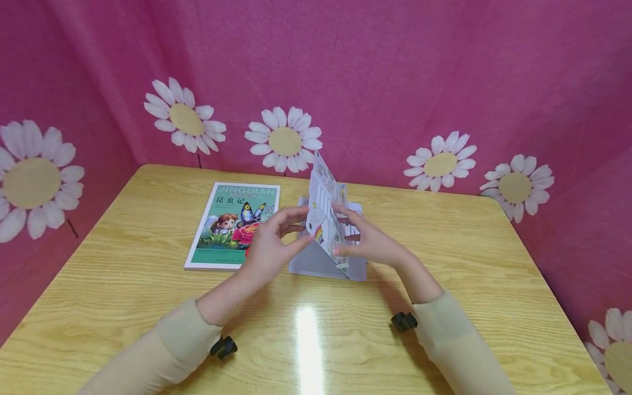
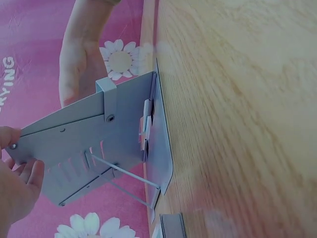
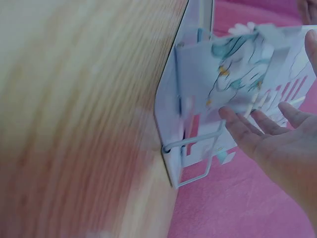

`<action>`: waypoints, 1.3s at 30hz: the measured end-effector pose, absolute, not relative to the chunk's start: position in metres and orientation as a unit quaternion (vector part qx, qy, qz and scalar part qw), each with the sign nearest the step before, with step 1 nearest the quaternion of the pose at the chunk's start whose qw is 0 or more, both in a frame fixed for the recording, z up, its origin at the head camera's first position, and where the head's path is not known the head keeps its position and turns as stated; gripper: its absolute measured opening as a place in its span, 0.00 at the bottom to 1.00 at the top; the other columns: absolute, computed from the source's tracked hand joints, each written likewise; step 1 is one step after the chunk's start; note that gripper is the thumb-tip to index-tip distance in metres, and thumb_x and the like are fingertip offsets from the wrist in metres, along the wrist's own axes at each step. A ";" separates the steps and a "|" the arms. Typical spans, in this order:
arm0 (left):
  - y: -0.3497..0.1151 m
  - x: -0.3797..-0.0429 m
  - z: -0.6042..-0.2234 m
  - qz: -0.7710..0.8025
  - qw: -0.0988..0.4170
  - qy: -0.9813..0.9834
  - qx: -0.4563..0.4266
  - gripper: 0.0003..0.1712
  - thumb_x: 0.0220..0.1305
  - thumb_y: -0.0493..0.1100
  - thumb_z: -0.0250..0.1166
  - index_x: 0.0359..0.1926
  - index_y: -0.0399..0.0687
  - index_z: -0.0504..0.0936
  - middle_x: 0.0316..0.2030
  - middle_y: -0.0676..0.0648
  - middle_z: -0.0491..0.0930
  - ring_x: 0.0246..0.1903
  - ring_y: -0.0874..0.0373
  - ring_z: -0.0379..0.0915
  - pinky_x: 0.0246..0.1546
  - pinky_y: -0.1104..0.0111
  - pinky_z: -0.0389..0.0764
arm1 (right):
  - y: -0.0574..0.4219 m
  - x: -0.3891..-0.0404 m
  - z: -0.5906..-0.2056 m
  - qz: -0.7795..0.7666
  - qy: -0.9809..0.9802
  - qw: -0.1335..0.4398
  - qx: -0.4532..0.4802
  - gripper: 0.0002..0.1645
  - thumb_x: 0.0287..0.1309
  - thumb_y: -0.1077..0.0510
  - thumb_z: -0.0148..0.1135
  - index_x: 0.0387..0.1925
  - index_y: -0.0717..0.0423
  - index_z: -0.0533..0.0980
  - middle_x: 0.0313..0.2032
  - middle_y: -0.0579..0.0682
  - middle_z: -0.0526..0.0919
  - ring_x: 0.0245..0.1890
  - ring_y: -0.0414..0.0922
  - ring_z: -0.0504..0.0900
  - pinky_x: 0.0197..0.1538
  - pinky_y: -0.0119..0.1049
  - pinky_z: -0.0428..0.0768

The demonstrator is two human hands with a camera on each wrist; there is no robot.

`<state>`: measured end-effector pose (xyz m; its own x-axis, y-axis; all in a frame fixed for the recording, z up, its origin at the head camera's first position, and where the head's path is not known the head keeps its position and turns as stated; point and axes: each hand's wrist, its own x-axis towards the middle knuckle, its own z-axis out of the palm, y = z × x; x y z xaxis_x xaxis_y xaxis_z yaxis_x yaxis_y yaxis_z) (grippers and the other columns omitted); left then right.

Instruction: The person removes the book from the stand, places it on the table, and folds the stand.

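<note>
A pale lilac metal book stand (image 1: 323, 222) stands on the table with its printed panel raised from a flat base plate (image 1: 313, 260). The left hand (image 1: 269, 247) holds the panel's edge from the left, its thumb and fingers by a corner in the left wrist view. On the other side is the right hand (image 1: 372, 238), fingers spread and fairly straight along the printed face. Whether all its fingertips touch the panel is unclear. The left wrist view shows the plain back (image 2: 84, 144) and a wire support (image 2: 126, 171) running to the base.
Left of the stand lies a green-covered book (image 1: 222, 241) with a butterfly picture, partly behind the left hand. A pink curtain (image 1: 365, 82) with white flowers hangs around the wooden table (image 1: 444, 263). Small black devices (image 1: 405, 321) sit at both sleeve cuffs.
</note>
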<state>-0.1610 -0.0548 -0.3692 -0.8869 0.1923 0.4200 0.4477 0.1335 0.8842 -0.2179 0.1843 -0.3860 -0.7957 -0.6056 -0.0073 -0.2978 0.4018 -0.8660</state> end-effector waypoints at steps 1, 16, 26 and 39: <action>-0.055 -0.161 -0.369 -0.621 0.105 -0.747 -0.214 0.27 0.54 0.35 0.70 0.56 0.43 0.75 0.54 0.45 0.78 0.48 0.54 0.79 0.52 0.64 0.78 | 0.184 -0.215 -0.385 -0.470 0.822 0.160 -0.279 0.57 0.49 0.55 0.72 0.73 0.44 0.47 0.72 0.49 0.49 0.69 0.55 0.56 0.62 0.53 0.69; -0.042 -0.168 -0.354 -0.558 0.111 -0.777 -0.269 0.26 0.58 0.31 0.65 0.59 0.45 0.75 0.55 0.48 0.78 0.51 0.55 0.77 0.51 0.65 0.78 | 0.180 -0.188 -0.381 -0.478 0.833 0.100 -0.261 0.56 0.46 0.57 0.74 0.72 0.43 0.51 0.68 0.51 0.58 0.65 0.54 0.65 0.57 0.48 0.75; -0.042 -0.175 -0.346 -0.511 0.101 -0.795 -0.312 0.23 0.62 0.28 0.59 0.58 0.44 0.75 0.55 0.48 0.78 0.54 0.57 0.75 0.51 0.69 0.77 | 0.175 -0.177 -0.383 -0.502 0.833 0.050 -0.228 0.51 0.47 0.61 0.73 0.69 0.49 0.55 0.66 0.52 0.61 0.63 0.55 0.67 0.55 0.49 0.77; -0.037 -0.185 -0.334 -0.460 0.067 -0.796 -0.387 0.26 0.63 0.26 0.55 0.61 0.45 0.73 0.61 0.48 0.73 0.59 0.56 0.70 0.51 0.71 0.77 | 0.180 -0.174 -0.386 -0.525 0.829 0.015 -0.193 0.48 0.48 0.64 0.70 0.68 0.42 0.57 0.64 0.54 0.65 0.61 0.55 0.70 0.53 0.47 0.78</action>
